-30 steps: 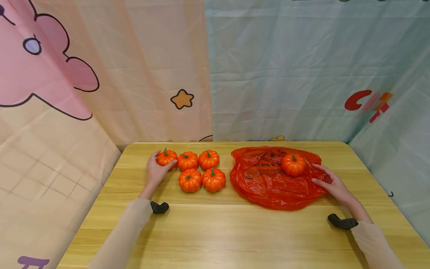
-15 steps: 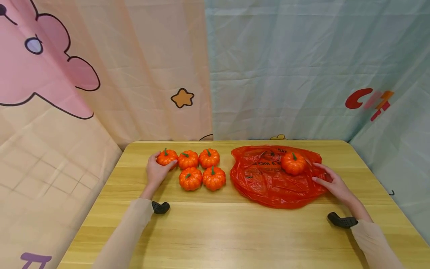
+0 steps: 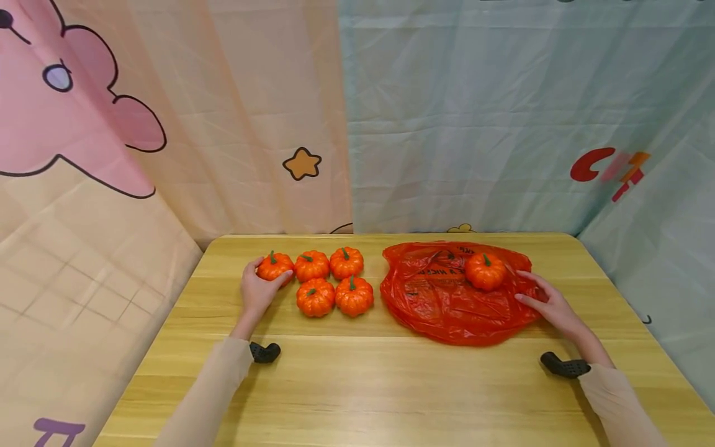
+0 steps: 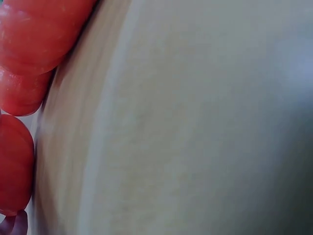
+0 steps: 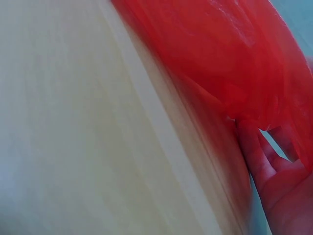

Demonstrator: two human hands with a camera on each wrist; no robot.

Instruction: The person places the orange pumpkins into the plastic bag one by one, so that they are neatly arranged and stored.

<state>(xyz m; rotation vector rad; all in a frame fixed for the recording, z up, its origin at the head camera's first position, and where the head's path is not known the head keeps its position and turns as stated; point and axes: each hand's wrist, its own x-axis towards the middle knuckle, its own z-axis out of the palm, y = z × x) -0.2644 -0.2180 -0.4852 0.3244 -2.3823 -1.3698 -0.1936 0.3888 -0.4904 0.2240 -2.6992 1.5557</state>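
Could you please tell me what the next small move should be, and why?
Perhaps the left hand should lift the leftmost pumpkin toward the red bag: that hand already grips it, the right hand is at the bag's right edge, and another pumpkin sits on the bag.

Wood-grain table (image 3: 357, 385), five small orange pumpkins (image 3: 354, 297) clustered left, red plastic bag (image 3: 436, 313) lying right.
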